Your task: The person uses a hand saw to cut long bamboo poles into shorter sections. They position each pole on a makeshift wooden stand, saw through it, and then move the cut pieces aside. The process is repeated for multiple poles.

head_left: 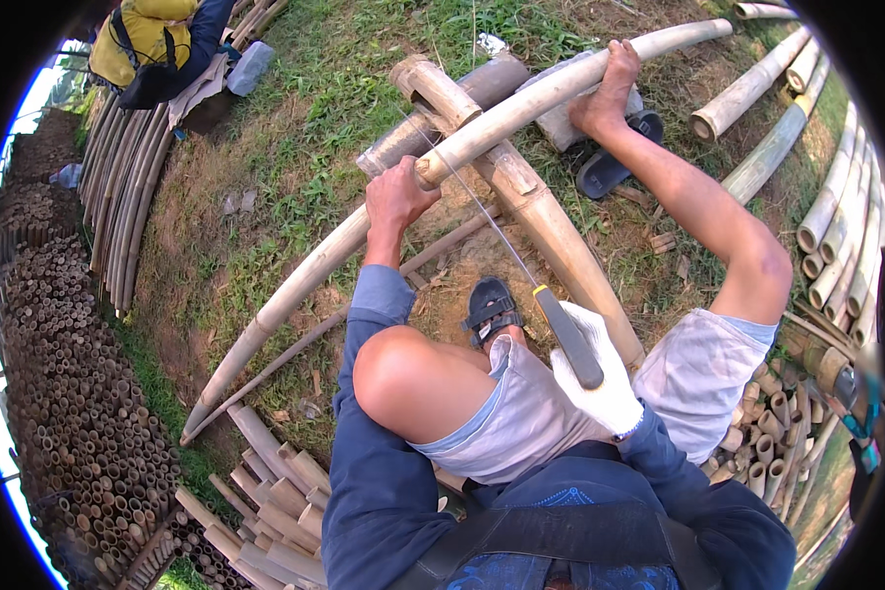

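A long pale bamboo pole (pixel 536 98) slants from the lower left to the upper right. My bare left hand (pixel 400 197) is wrapped round its middle. In a white knitted glove, my right hand (pixel 600 379) grips the grey handle of a hand saw (pixel 499 229). The saw's thin blade crosses the pole just right of my left hand. A pale rim shows on the pole beside the blade; whether the pole is cut through there I cannot tell. My bare right foot (pixel 615 84) presses on the pole's upper right part.
Under the pole lie a thick bamboo support (pixel 551 226) and a crosswise log (pixel 492 84). A loose black sandal (pixel 605 169) lies by a stone block. Bamboo stacks (pixel 275 501) stand lower left, with more poles (pixel 851 216) at right. A yellow bag (pixel 143 39) sits upper left.
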Available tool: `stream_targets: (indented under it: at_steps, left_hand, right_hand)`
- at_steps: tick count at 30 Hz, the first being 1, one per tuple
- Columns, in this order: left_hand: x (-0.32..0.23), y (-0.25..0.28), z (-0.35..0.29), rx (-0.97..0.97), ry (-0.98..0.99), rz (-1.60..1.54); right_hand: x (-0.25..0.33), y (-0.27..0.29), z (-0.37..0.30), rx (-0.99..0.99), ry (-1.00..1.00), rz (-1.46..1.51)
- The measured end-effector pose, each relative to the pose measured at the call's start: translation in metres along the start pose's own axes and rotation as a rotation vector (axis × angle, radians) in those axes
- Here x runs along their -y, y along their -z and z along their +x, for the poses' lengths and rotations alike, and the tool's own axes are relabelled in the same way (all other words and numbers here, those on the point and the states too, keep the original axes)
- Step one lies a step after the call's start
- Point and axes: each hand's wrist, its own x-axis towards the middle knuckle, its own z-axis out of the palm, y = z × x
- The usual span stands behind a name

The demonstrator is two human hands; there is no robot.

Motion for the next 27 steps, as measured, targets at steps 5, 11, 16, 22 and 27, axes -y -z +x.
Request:
stream_targets:
  at_steps: [5,11,16,22,27]
  left_hand:
    - [-0.024,-0.002,0.012,-0.049,-0.035,-0.043]
    - [0.001,0.006,0.002,0.001,-0.029,-0.028]
    - [-0.004,0.002,0.0,-0.005,0.002,-0.019]
    - [-0.016,0.005,0.021,0.001,-0.068,-0.067]
    - [0.007,0.003,0.011,0.071,-0.04,-0.033]
  right_hand:
    - [-0.036,-0.063,0.228,-0.092,0.07,0.151]
    - [-0.027,-0.02,0.046,-0.078,0.104,0.072]
    - [-0.005,0.01,-0.003,-0.031,-0.01,0.031]
    - [-0.041,-0.059,0.214,-0.096,0.144,0.024]
    - [-0.022,-0.001,0.016,-0.074,0.134,-0.026]
